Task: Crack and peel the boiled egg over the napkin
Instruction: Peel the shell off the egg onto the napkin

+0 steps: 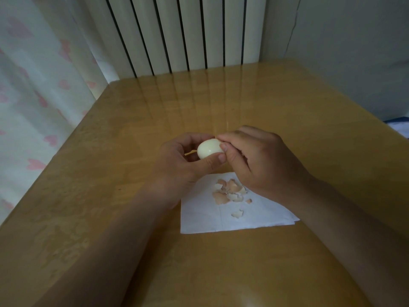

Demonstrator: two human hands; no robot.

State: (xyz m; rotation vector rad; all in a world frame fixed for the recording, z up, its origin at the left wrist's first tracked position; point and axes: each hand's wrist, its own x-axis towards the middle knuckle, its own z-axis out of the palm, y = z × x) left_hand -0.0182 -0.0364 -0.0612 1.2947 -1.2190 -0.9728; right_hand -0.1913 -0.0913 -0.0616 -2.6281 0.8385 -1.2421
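The smooth, pale yellowish-white boiled egg (209, 148) is held in the air between both hands, a little beyond the far edge of the white paper napkin (232, 216), which lies flat on the glossy wooden table (132, 218). The left hand (181, 160) is curled around the egg, with the thumb pressing its near side and the fingers behind it. The right hand (256, 160) is closed to a pinch at the right end of the egg; I cannot tell if it holds a last bit of shell or only touches the surface. The side of the egg that shows looks already bare, so I judge that the peeling is almost finished.

The brown and white pieces of broken eggshell (230, 191) lie in a small heap on the napkin, with a few single pieces nearer to the person.

Some things can go wrong from here. The egg is not above the napkin but above the bare table (the heap is nearer than the hands), so a fragment released now can fall on the wood. A peeled egg is probably slippery, so a loose grip can let it drop. Too strong a pinch can also tear the soft white. A thin pale strip (190, 152) sticks out to the left of the egg, maybe membrane, and it can fall off too.
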